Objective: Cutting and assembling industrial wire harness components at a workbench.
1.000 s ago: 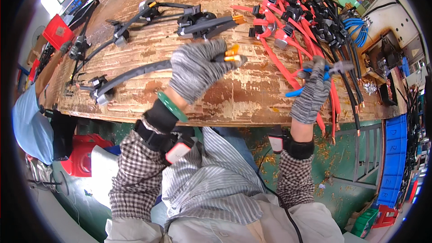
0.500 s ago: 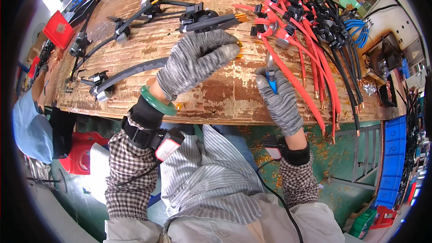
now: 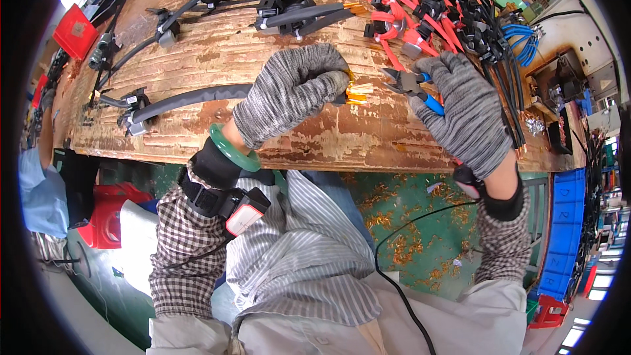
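Observation:
My left hand (image 3: 289, 92), in a grey knitted glove, is closed round a black-sleeved cable (image 3: 197, 96) near its end. Bare wire ends (image 3: 358, 94), yellow-orange and pale, stick out past my fingertips; the grip hides part of the sleeve. The cable's other end carries a black connector (image 3: 137, 108) lying to the left. Wrapped in a matching glove, my right hand (image 3: 468, 115) grips blue-handled cutting pliers (image 3: 407, 83). Their jaws point left, parted, a short way from the wire ends without touching them.
Beyond my left hand lie more black cable assemblies (image 3: 296, 13) on the worn wooden table (image 3: 315, 138). Red cables with black fittings (image 3: 427, 10) pile up at the far right, beside blue cables (image 3: 524, 39). Left of the table sits a person in a blue garment (image 3: 43, 190).
My right hand has moved right and a little away from me, bringing the pliers' jaws to point left. My left hand barely moved; the wire ends now show more clearly.

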The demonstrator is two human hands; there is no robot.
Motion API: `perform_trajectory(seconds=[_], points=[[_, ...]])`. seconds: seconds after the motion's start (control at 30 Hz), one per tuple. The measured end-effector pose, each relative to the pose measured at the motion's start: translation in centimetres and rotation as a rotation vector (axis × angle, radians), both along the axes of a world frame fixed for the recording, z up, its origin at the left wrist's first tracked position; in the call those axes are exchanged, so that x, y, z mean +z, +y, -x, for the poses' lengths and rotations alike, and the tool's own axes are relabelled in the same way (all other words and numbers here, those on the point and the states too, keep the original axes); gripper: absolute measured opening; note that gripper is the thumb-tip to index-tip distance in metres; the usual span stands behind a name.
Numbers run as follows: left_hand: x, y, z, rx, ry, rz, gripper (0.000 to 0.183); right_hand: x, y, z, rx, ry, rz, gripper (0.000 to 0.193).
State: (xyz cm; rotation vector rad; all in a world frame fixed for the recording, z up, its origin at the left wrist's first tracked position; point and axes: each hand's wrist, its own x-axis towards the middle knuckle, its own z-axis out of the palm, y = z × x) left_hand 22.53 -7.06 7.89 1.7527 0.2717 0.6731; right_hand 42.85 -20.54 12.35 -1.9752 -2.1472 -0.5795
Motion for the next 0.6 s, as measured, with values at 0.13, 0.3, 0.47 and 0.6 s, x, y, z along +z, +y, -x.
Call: perform_trajectory(seconds=[0.13,0.3,0.47,0.6], points=[[-0.4,-0.6,0.0,-0.068,0.056,0.125,0.015,2.1,0.8,-0.5,0.086,-0.139,0.219,0.042],[-0.9,-1.2,0.4,-0.148,0.073,0.214,0.01,2.7,2.7,-1.9,0.302,0.008,0.516,0.038],[-0.6,-1.7,1.3,-0.175,0.147,0.258,0.009,1.5,3.8,-2.0,0.411,0.096,0.724,0.038],[-0.4,-1.9,1.2,-0.193,0.145,0.204,0.011,0.6,4.0,-2.1,0.496,0.219,0.747,0.041]])
